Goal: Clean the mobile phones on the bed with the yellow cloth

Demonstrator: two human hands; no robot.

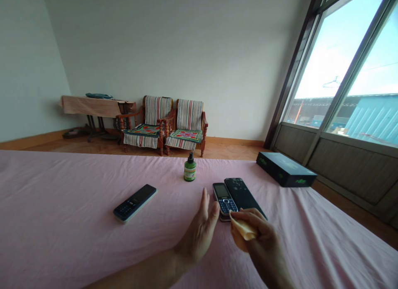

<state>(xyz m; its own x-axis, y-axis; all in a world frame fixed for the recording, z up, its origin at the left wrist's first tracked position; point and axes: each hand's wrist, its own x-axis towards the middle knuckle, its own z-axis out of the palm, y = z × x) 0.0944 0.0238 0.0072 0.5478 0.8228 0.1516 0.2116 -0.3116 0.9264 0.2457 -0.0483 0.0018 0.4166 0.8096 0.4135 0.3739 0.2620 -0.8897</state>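
Observation:
My right hand (pixel 258 231) is closed around a folded yellow cloth (pixel 244 229), held over the lower edge of a keypad phone (pixel 222 191). Fingers straight and edge-on, my left hand (pixel 202 227) stands open just left of that phone; whether it touches the phone I cannot tell. Against the phone's right side lies a long dark case with a speckled pattern (pixel 241 191), its near end partly behind my right hand. Another keypad phone (pixel 135 202), dark with a pale edge, lies farther left.
A green spray bottle (pixel 190 169) with a black top stands upright beyond the phones. A flat black box (pixel 284 168) lies at the far right of the pink sheet (pixel 77 239). Past the sheet are two wooden chairs (pixel 184 133) and a cloth-covered table (pixel 96 105).

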